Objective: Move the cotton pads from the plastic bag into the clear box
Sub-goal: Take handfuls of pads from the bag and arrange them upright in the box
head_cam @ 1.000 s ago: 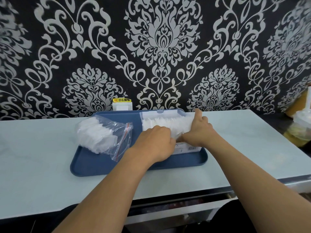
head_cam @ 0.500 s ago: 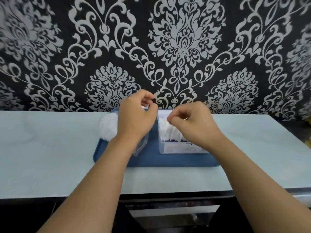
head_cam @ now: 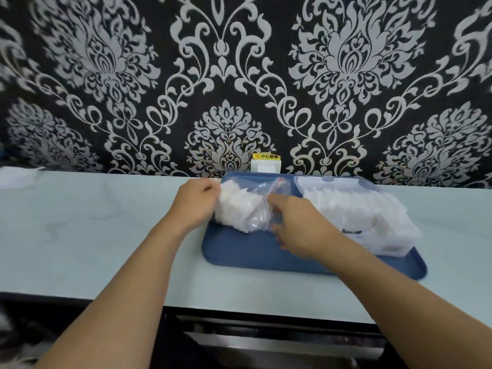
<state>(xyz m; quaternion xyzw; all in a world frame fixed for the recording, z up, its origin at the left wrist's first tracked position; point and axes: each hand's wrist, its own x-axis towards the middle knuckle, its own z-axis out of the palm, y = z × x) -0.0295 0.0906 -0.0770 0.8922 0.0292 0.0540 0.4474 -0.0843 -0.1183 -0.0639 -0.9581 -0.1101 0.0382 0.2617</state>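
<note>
One clear plastic zip bag [head_cam: 246, 209] stuffed with white cotton pads [head_cam: 234, 211] lies on the left half of one blue rectangular tray [head_cam: 253, 251], beside one clear box [head_cam: 372, 219] already holding pads. The left hand [head_cam: 194, 203] pinches the bag's left end; the right hand [head_cam: 298, 225] curls its fingers at the bag's red-striped mouth.

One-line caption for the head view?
Both hands grip the plastic bag of cotton pads beside the clear box.

A pale table [head_cam: 80, 235] carries a blue tray [head_cam: 239, 251] against the wall.
</note>
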